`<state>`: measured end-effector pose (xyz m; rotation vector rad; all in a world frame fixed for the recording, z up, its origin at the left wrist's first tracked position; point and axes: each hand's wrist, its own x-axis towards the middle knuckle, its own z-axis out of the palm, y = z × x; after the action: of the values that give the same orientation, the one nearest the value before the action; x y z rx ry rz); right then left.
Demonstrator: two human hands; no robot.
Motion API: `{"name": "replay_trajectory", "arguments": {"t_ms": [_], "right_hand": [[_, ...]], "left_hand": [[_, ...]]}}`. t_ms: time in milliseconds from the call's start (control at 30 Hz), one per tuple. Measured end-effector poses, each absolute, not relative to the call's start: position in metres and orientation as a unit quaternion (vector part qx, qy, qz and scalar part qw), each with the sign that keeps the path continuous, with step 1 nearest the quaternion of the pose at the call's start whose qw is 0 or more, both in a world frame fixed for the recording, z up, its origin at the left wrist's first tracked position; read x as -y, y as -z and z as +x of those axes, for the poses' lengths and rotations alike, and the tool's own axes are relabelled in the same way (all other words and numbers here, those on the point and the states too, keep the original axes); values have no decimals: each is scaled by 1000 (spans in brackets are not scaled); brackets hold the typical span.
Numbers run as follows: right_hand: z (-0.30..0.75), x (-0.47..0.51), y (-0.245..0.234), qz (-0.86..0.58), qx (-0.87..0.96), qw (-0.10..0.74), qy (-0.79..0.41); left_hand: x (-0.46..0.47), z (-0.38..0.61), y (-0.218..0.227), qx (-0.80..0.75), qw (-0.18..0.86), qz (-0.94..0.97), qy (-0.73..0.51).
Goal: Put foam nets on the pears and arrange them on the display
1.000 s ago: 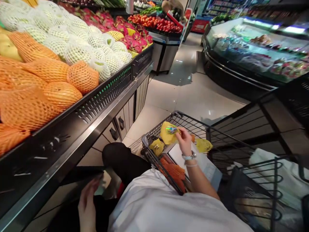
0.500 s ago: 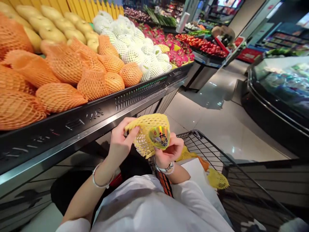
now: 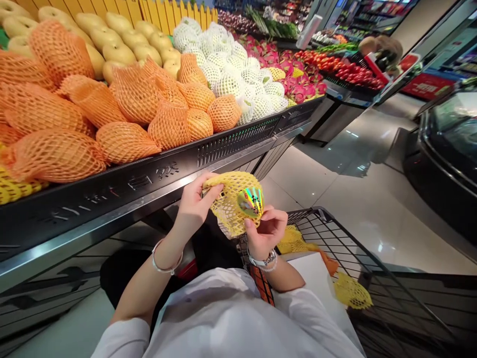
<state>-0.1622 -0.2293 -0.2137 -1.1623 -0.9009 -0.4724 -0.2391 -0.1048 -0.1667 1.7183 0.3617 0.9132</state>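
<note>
Both of my hands hold a yellow foam fruit net (image 3: pixel 231 200) in front of my body, just off the edge of the fruit stand. A shiny round label with dark characters sits on its right side. My left hand (image 3: pixel 197 201) pinches the net's left end between thumb and fingers. At the lower right, my right hand (image 3: pixel 266 229) grips the edge near the label with thumb and bent fingers. The net's left part looks loose and see-through; whether fruit lies behind the label I cannot tell.
Left and ahead, a fruit stand (image 3: pixel 149 183) bears orange-netted fruit (image 3: pixel 130 92), bare yellowish pears (image 3: pixel 119 52), white-netted fruit (image 3: pixel 229 82) and dragon fruit (image 3: pixel 300 92). A wire shopping cart (image 3: pixel 328 223) at my right contains yellow nets (image 3: pixel 352 290). A dark display case (image 3: pixel 443 169) stands farther right.
The view has swung left, so the stand and cart appear farther right. The net has tilted slightly, and its label now glints. Both hands keep their hold.
</note>
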Motion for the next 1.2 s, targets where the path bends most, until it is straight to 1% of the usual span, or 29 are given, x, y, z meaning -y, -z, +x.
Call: {"name": "replay_trajectory", "arguments": {"t_ms": [200, 400, 567, 667, 733, 867, 1000, 1067, 1200], "right_hand": [[-166, 225, 222, -534, 406, 721, 173], [-162, 219, 235, -555, 373, 734, 120], [-163, 212, 253, -564, 400, 722, 25], [-164, 205, 266, -558, 427, 712, -18], [-164, 199, 275, -553, 442, 705, -41], [-163, 189, 285, -565, 458, 682, -78], [-158, 188, 282, -595, 481, 638, -82], [-153, 188, 282, -602, 496, 622, -62], [-146, 185, 290, -610, 497, 616, -48]], "left_hand": [[99, -243, 173, -171, 551, 721, -385], [93, -259, 191, -129, 613, 688, -368], [85, -274, 219, -142, 580, 691, -407], [81, -288, 229, -112, 639, 666, -367], [80, -297, 231, -121, 658, 644, -372], [79, -311, 236, -171, 625, 653, -392], [80, -320, 241, -189, 516, 724, -417], [81, -324, 242, -139, 491, 748, -425], [84, -329, 245, -31, 523, 767, -369]]}}
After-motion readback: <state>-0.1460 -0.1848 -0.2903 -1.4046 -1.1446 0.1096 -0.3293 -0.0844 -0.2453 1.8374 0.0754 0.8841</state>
